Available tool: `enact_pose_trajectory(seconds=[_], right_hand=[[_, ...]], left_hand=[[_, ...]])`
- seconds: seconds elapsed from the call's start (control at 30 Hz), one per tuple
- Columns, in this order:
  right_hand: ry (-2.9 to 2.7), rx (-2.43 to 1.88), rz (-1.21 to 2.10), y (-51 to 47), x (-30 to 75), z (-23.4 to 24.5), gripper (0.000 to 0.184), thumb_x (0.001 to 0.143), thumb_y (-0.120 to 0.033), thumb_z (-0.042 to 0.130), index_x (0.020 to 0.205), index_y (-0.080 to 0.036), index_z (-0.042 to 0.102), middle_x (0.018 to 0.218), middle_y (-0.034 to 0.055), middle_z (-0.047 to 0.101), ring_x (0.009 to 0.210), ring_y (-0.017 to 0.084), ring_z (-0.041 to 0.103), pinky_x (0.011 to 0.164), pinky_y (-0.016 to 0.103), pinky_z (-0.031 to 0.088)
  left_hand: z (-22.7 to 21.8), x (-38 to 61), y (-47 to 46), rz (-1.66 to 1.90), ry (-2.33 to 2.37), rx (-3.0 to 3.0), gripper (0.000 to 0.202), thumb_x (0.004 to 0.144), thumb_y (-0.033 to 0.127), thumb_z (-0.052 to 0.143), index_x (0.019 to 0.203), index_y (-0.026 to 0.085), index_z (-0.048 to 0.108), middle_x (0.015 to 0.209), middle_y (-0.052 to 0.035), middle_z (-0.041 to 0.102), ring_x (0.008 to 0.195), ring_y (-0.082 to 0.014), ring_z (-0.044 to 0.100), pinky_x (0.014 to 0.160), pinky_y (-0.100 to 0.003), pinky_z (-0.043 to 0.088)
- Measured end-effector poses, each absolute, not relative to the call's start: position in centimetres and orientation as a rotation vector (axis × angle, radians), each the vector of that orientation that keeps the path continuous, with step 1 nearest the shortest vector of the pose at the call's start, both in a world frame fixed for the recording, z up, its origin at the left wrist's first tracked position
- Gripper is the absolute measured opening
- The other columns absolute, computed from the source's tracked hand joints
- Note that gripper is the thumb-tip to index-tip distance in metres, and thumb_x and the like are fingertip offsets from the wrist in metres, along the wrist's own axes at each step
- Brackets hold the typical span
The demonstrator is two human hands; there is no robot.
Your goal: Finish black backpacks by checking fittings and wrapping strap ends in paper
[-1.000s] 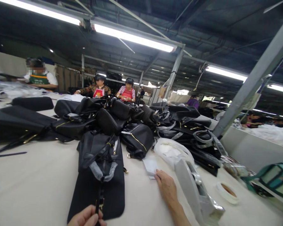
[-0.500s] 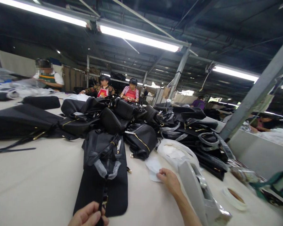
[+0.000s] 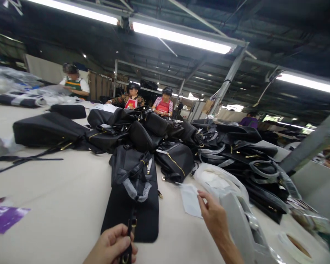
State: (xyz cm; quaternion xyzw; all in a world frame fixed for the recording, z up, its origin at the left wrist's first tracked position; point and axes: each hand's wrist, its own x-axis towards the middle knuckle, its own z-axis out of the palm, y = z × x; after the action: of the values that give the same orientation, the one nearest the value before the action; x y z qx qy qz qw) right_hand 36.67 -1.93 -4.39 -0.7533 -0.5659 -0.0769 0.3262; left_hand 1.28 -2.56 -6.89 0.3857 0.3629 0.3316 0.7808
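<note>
My left hand (image 3: 112, 245) is at the bottom edge, its fingers pinched on the black strap (image 3: 129, 234) of a flat black bag (image 3: 133, 194) that lies on the beige table (image 3: 57, 190). The bag's handles are wrapped in clear plastic. My right hand (image 3: 213, 214) is raised to the right of the bag, its fingers holding the edge of a small white sheet (image 3: 191, 200). A grey tape dispenser (image 3: 243, 231) stands just right of that hand.
A heap of black bags (image 3: 181, 143) with gold zips fills the table's middle and back. A white plastic bag (image 3: 217, 179) lies by the dispenser, a tape roll (image 3: 297, 247) at the right, purple paper (image 3: 4, 218) at the left. Several seated people (image 3: 132, 99) work at the far end.
My right hand has lifted the white sheet off the table. The view has swung left and down, so the bags have shifted right. My left hand has kept its hold on the strap.
</note>
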Motion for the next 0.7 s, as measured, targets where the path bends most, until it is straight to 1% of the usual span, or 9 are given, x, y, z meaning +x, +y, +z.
enact_pose_trajectory(seconds=[0.07, 0.13, 0.2, 0.27, 0.33, 0.5, 0.6, 0.63, 0.7], right_hand=[[-1.605, -1.803, -0.116, -3.9, 34.2, -5.5, 0.036, 0.093, -0.044, 0.043, 0.107, -0.021, 0.066, 0.104, 0.0078, 0.075, 0.056, 0.015, 0.066, 0.061, 0.026, 0.054], [-1.776, -1.599, -0.079, -6.2, 31.2, -7.3, 0.029, 0.094, -0.039, 0.048, 0.111, -0.023, 0.065, 0.103, 0.0064, 0.076, 0.053, 0.013, 0.066, 0.054, 0.022, 0.053], [-1.904, -1.477, -0.157, -8.2, 28.3, -9.2, 0.022, 0.096, -0.030, 0.046, 0.094, -0.025, 0.067, 0.115, 0.0069, 0.073, 0.049, 0.011, 0.065, 0.048, 0.021, 0.050], [-2.000, -1.416, -0.262, -9.5, 26.2, -10.5, 0.026, 0.096, -0.023, 0.045, 0.082, -0.025, 0.066, 0.120, 0.0054, 0.071, 0.051, 0.011, 0.066, 0.046, 0.021, 0.048], [-2.068, -1.401, -0.316, -9.8, 25.0, -10.9, 0.027, 0.096, -0.020, 0.045, 0.082, -0.024, 0.067, 0.117, 0.0041, 0.072, 0.058, 0.014, 0.070, 0.050, 0.022, 0.050], [-2.060, -1.394, -0.231, -9.1, 25.0, -10.1, 0.027, 0.097, -0.022, 0.043, 0.091, -0.023, 0.069, 0.102, 0.0046, 0.077, 0.083, 0.018, 0.074, 0.073, 0.024, 0.057], [-2.038, -1.341, -0.218, -9.6, 24.3, -10.2, 0.027, 0.097, -0.020, 0.044, 0.091, -0.024, 0.070, 0.103, 0.0052, 0.077, 0.085, 0.018, 0.075, 0.072, 0.022, 0.058], [-2.041, -1.330, -0.230, -9.9, 23.8, -10.3, 0.027, 0.096, -0.019, 0.044, 0.090, -0.024, 0.070, 0.104, 0.0052, 0.076, 0.084, 0.018, 0.075, 0.070, 0.022, 0.059], [-2.048, -1.315, -0.268, -10.6, 22.5, -10.7, 0.027, 0.095, -0.017, 0.046, 0.088, -0.025, 0.070, 0.105, 0.0048, 0.076, 0.078, 0.018, 0.075, 0.068, 0.021, 0.060]], left_hand=[[-6.2, 1.1, -3.0, 0.714, 0.797, 0.822, 0.053, 0.061, 0.056, 0.084, 0.083, 0.016, 0.057, 0.073, -0.0075, 0.073, 0.063, -0.0189, 0.070, 0.034, -0.014, 0.036], [-5.5, 0.9, -3.5, 0.700, 0.816, 0.766, 0.050, 0.062, 0.053, 0.083, 0.081, 0.016, 0.055, 0.075, -0.0091, 0.074, 0.064, -0.0183, 0.070, 0.033, -0.013, 0.033], [-4.9, 0.7, -4.1, 0.692, 0.830, 0.706, 0.048, 0.063, 0.051, 0.082, 0.079, 0.017, 0.051, 0.075, -0.0095, 0.074, 0.063, -0.0176, 0.071, 0.032, -0.012, 0.031], [-4.6, 0.6, -4.4, 0.695, 0.841, 0.669, 0.048, 0.063, 0.051, 0.081, 0.079, 0.018, 0.049, 0.073, -0.0085, 0.074, 0.062, -0.0170, 0.070, 0.032, -0.011, 0.031], [-4.3, 0.5, -4.6, 0.701, 0.846, 0.654, 0.048, 0.063, 0.050, 0.081, 0.079, 0.019, 0.048, 0.072, -0.0071, 0.073, 0.061, -0.0161, 0.069, 0.033, -0.012, 0.030], [-3.9, 0.7, -4.8, 0.684, 0.863, 0.646, 0.049, 0.061, 0.050, 0.082, 0.079, 0.020, 0.047, 0.072, -0.0045, 0.071, 0.060, -0.0153, 0.068, 0.034, -0.013, 0.026], [-3.8, 1.0, -4.9, 0.705, 0.892, 0.667, 0.050, 0.058, 0.051, 0.083, 0.078, 0.019, 0.050, 0.078, -0.0042, 0.070, 0.061, -0.0152, 0.066, 0.036, -0.016, 0.024], [-3.8, 1.1, -4.9, 0.721, 0.914, 0.693, 0.049, 0.058, 0.051, 0.083, 0.076, 0.018, 0.052, 0.075, -0.0030, 0.068, 0.056, -0.0123, 0.061, 0.038, -0.017, 0.024], [-3.8, 1.1, -5.0, 0.760, 0.979, 0.753, 0.046, 0.059, 0.052, 0.082, 0.072, 0.016, 0.056, 0.063, 0.0023, 0.059, 0.044, -0.0053, 0.043, 0.040, -0.019, 0.020]])
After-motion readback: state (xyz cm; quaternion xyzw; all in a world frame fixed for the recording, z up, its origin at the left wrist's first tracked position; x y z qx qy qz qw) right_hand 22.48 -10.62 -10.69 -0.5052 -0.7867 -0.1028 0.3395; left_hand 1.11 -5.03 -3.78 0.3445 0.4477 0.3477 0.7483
